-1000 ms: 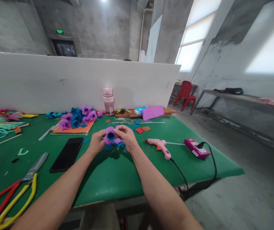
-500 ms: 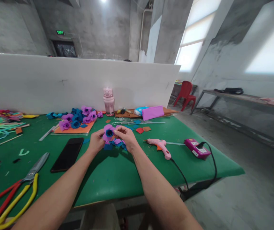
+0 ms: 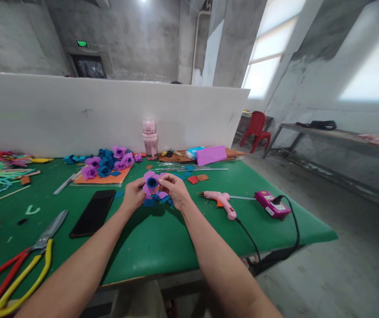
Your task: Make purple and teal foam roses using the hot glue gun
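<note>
Between my two hands is a flower [image 3: 149,187] with purple petals and a dark blue rolled centre, held a little above the table. My left hand [image 3: 134,192] pinches its left edge. Fingers of my right hand [image 3: 175,190] are closed on the petals at the right edge. Loose blue and purple petal pieces [image 3: 165,198] lie under and behind the flower, partly hidden by my hands. Farther left, several finished purple and blue flowers [image 3: 106,162] are heaped on an orange sheet [image 3: 118,179].
A pink glue gun [image 3: 219,198] lies right of my hands, its cord near a purple power strip [image 3: 272,204]. On the left are a black phone [image 3: 92,213] and large scissors [image 3: 45,240]. A pink bottle [image 3: 150,140] stands before the white board [image 3: 110,110].
The flower has turned very slightly in my fingers. Both hands keep their grip in nearly the same place.
</note>
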Available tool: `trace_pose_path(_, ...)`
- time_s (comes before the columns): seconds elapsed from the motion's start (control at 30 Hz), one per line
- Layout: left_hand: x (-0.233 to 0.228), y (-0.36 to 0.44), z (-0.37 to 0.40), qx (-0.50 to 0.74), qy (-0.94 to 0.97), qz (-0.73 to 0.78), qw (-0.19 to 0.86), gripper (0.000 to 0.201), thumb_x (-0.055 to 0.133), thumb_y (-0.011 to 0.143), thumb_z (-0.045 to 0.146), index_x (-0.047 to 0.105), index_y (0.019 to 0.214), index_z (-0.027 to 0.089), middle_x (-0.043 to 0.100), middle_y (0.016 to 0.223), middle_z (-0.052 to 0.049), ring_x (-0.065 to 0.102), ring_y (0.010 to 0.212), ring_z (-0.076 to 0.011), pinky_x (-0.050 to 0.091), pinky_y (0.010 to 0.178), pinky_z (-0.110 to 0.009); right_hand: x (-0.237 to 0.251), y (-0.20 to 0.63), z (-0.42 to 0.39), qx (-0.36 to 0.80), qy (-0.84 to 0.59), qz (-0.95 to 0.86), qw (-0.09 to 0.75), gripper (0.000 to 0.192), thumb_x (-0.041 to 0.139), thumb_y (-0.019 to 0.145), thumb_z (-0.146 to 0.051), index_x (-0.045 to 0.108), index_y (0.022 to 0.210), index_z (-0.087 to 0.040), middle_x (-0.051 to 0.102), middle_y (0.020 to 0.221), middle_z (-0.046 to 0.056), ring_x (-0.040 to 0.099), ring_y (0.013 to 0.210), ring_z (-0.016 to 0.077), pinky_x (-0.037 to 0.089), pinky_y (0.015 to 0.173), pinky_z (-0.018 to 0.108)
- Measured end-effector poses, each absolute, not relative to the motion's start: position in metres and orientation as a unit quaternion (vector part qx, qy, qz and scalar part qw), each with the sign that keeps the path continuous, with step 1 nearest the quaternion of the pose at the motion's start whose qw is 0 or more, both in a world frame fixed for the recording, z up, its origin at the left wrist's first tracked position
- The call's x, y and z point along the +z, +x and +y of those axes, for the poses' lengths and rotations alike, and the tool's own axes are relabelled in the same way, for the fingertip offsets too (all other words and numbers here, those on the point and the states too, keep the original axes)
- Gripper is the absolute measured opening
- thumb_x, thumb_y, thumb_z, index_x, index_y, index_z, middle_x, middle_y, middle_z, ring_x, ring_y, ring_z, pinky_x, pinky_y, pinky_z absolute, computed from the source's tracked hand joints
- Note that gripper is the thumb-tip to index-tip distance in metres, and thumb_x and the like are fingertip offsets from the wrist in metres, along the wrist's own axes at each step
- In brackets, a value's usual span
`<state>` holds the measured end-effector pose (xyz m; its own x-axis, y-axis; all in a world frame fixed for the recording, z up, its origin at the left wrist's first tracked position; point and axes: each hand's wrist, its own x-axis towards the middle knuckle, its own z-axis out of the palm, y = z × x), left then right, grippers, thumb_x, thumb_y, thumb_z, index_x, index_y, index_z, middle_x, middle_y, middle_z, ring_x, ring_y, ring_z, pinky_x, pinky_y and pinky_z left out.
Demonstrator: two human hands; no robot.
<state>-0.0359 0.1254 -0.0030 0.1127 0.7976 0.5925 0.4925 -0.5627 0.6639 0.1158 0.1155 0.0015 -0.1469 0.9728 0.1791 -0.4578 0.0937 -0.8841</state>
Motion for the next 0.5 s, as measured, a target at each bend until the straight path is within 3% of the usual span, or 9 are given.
trace_pose_path(0.5, -0.004, -0.0356, 0.1258, 0.502, 0.729, 0.437, 0.16, 0.025, 0.059, 0.068, 0.029, 0.072, 0.083, 0.014, 0.069, 0.069, -0.001, 0.06, 0.067, -0.0167, 0.047, 0.063, -0.023, 0.005, 0.1158, 0.1135, 0.615, -0.303, -0.44, 0.58, 0.025, 0.076, 0.057, -0.033, 0.058, 0.063, -0.017, 0.056, 0.051, -0.005, 0.049, 0.048, 0.0061, 0.04, 0.051, 0.019)
